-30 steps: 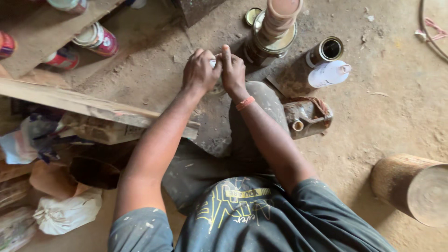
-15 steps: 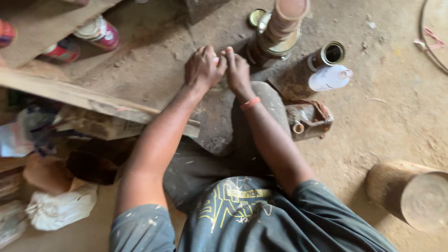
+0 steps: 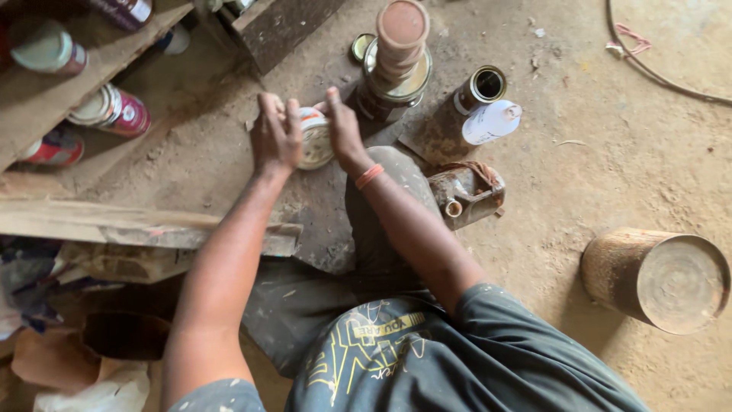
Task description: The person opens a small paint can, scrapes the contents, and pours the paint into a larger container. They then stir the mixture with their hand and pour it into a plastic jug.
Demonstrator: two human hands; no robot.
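Dusty earth covers the floor (image 3: 610, 175) where a person sits, and both hands meet over a small round tin (image 3: 314, 137) just in front of the bent knee. Left hand (image 3: 276, 136) is curled over the tin's left edge, fingers closed on it from above; right hand (image 3: 341, 128) closes on the right edge, thumb side toward the lid. Held this way from two sides, the tin is kept steady, low above the floor or perhaps resting on it; I cannot tell which. Its pale lid looks shut, so the contents are hidden.

Just beyond stands a stack of tins (image 3: 396, 57) with a brown lid on top. To the right an open dark can (image 3: 480, 85) seems empty, though the inside is too dark, and a white lid (image 3: 492, 122) lies beside it. Farther right a rusty drum (image 3: 659, 278) lies on its side. Several cans (image 3: 110, 111) rest under the wooden plank (image 3: 137, 225) at left.
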